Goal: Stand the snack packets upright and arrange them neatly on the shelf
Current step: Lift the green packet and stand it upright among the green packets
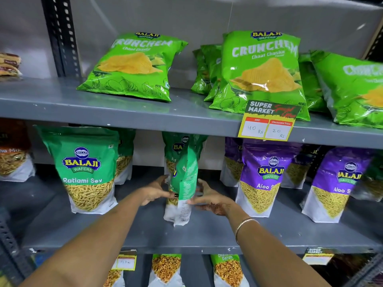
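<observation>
A: Which step is this?

B: Both hands are on one green Ratlami Sev packet [182, 183] at the middle of the middle shelf [145, 235], near its front edge. The left hand [155, 191] grips its left side, the right hand [209, 198] pinches the right side low down. The packet stands on its base but is turned edge-on, its printed back half showing, so I judge it is being squared up.

A: What does the next move call for?

B: A twist so the front faces out, then setting it flat in line with the Ratlami Sev packet at the left [87, 172] before letting go. It is a soft pouch, so it may tip if released crooked.

A: Counts?

B: On the middle shelf, green Ratlami Sev: four that I can make out, namely the held one, one behind it, the left front one, one behind that. Purple Aloo Sev packets [267, 179]: two in front, at least two more behind, partly hidden. One orange packet [12, 154] sits at the left edge.

A: And above?

B: On the top shelf [124, 108], Crunchem bags [132, 67]: three plainly in front, with more behind them, all leaning back. A price tag [267, 123] hangs on its front edge.
</observation>
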A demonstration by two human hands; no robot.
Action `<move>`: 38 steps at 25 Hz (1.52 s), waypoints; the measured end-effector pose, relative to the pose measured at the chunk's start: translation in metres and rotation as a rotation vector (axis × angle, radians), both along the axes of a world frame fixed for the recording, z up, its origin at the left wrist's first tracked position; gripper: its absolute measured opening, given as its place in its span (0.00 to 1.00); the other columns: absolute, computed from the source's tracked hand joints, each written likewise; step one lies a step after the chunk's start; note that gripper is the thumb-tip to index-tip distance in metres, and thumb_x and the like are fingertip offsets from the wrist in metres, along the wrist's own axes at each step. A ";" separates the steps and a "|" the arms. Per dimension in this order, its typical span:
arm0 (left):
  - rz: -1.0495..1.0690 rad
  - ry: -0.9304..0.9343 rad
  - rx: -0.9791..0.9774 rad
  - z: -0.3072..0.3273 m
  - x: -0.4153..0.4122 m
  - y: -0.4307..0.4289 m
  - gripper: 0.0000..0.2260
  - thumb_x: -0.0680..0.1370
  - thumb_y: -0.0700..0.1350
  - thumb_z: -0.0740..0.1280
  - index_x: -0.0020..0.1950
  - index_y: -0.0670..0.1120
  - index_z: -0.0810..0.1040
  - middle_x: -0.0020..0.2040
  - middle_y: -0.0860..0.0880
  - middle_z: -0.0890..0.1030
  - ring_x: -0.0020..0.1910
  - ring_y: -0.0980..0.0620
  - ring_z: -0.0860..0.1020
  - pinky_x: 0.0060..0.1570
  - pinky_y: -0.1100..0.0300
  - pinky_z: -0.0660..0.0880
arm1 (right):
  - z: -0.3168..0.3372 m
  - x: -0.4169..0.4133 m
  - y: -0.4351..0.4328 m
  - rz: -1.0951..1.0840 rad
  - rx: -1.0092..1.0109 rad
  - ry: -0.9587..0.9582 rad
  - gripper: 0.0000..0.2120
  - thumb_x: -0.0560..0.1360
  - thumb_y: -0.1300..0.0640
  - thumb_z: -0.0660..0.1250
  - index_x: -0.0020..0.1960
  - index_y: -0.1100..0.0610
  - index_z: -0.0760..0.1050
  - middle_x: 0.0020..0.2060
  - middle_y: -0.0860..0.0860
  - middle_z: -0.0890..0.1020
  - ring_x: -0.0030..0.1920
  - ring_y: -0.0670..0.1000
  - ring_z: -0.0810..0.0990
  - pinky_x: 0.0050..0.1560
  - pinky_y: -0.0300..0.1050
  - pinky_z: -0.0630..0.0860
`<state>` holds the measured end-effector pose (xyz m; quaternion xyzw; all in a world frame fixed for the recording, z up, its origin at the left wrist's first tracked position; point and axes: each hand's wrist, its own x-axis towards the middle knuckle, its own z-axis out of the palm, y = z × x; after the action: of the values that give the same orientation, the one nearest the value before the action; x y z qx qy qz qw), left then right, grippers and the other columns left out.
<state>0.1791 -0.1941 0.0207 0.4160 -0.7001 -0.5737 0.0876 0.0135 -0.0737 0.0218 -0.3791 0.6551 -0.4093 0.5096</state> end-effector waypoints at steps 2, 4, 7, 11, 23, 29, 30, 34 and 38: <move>-0.008 0.023 -0.012 -0.001 -0.006 0.004 0.40 0.70 0.40 0.72 0.75 0.49 0.53 0.75 0.48 0.62 0.74 0.45 0.60 0.70 0.48 0.59 | -0.004 0.007 -0.002 0.001 -0.037 0.080 0.42 0.66 0.64 0.74 0.69 0.57 0.50 0.67 0.53 0.68 0.66 0.51 0.70 0.60 0.46 0.74; -0.001 0.046 -0.069 -0.003 -0.009 0.004 0.44 0.67 0.41 0.75 0.75 0.48 0.52 0.74 0.46 0.65 0.73 0.45 0.63 0.72 0.52 0.60 | -0.007 0.010 -0.006 -0.014 -0.086 0.212 0.41 0.63 0.63 0.77 0.66 0.59 0.52 0.63 0.53 0.69 0.66 0.52 0.69 0.67 0.49 0.71; -0.025 0.016 -0.090 0.000 -0.006 0.003 0.49 0.59 0.47 0.79 0.74 0.49 0.56 0.73 0.44 0.66 0.72 0.45 0.64 0.73 0.48 0.61 | -0.006 0.006 -0.012 -0.038 -0.161 0.229 0.40 0.60 0.66 0.77 0.65 0.59 0.58 0.61 0.56 0.73 0.63 0.54 0.72 0.66 0.52 0.71; 0.080 0.043 -0.048 0.003 0.000 0.000 0.26 0.70 0.40 0.72 0.66 0.44 0.66 0.71 0.43 0.66 0.67 0.47 0.66 0.58 0.56 0.61 | -0.010 -0.011 -0.015 -0.124 -0.216 0.237 0.35 0.61 0.68 0.76 0.65 0.61 0.68 0.61 0.60 0.78 0.60 0.58 0.77 0.61 0.55 0.76; 0.389 -0.039 -0.250 -0.001 -0.012 0.020 0.26 0.66 0.44 0.75 0.60 0.43 0.67 0.66 0.40 0.71 0.63 0.43 0.70 0.60 0.55 0.69 | -0.018 -0.026 -0.025 -0.112 -0.361 -0.055 0.35 0.60 0.70 0.76 0.64 0.65 0.68 0.59 0.62 0.79 0.51 0.55 0.82 0.47 0.42 0.82; 0.428 0.034 -0.195 -0.001 -0.021 0.032 0.25 0.68 0.42 0.74 0.55 0.43 0.61 0.65 0.40 0.74 0.63 0.43 0.73 0.57 0.55 0.72 | -0.012 -0.032 -0.024 -0.034 -0.371 -0.015 0.26 0.67 0.70 0.71 0.63 0.64 0.70 0.60 0.62 0.78 0.55 0.57 0.79 0.46 0.35 0.81; 0.399 0.027 -0.171 -0.003 -0.016 0.030 0.28 0.68 0.43 0.74 0.59 0.42 0.61 0.67 0.40 0.72 0.65 0.43 0.72 0.61 0.54 0.71 | -0.009 -0.030 -0.023 0.007 -0.354 -0.010 0.27 0.67 0.68 0.72 0.64 0.63 0.69 0.61 0.62 0.78 0.58 0.57 0.78 0.51 0.38 0.81; 0.342 -0.176 -0.077 -0.008 0.041 0.016 0.32 0.72 0.52 0.69 0.70 0.37 0.63 0.65 0.38 0.72 0.52 0.46 0.75 0.53 0.55 0.68 | 0.008 -0.025 -0.006 0.253 0.208 0.552 0.24 0.63 0.48 0.77 0.53 0.59 0.76 0.41 0.52 0.80 0.39 0.49 0.83 0.37 0.33 0.79; 0.537 -0.262 0.092 -0.016 0.147 -0.026 0.19 0.72 0.54 0.69 0.45 0.37 0.72 0.39 0.41 0.75 0.34 0.48 0.72 0.39 0.58 0.70 | 0.010 0.025 -0.025 0.388 0.767 0.487 0.17 0.66 0.49 0.74 0.40 0.63 0.74 0.34 0.59 0.78 0.24 0.55 0.82 0.28 0.47 0.81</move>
<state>0.3259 -0.2196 0.0051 0.6601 -0.5436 -0.5027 0.1264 0.0386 -0.0990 0.0317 -0.3640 0.7759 0.0642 0.5112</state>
